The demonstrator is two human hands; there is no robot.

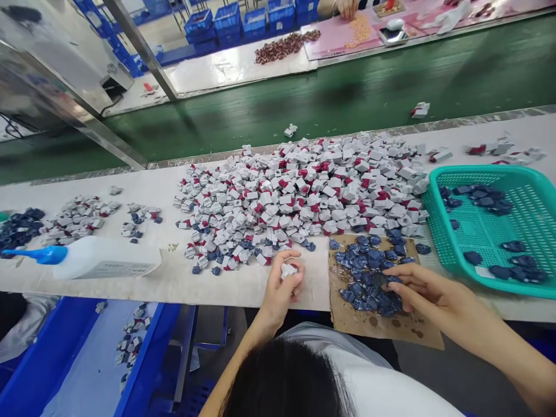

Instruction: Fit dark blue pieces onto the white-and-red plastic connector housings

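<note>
My left hand (282, 285) is closed around a small white plastic part (288, 270) at the table's front edge, just below a large heap of white and dark red parts (313, 185). My right hand (428, 292) reaches in over a sheet of brown cardboard (377, 329) spread with small dark blue plastic pieces (365, 260). Its thumb and forefinger pinch at one of these blue pieces, which the fingers partly hide. The cardboard looks wet and spotted, and its front edge hangs past the table.
A green basket (434, 231) with blue pieces stands at the right. On the left lies a white bottle with a blue nozzle (108, 259), near smaller piles. A blue bin (147, 359) sits below. Behind runs a green conveyor belt (243, 121); another person's hand (347, 8) is beyond.
</note>
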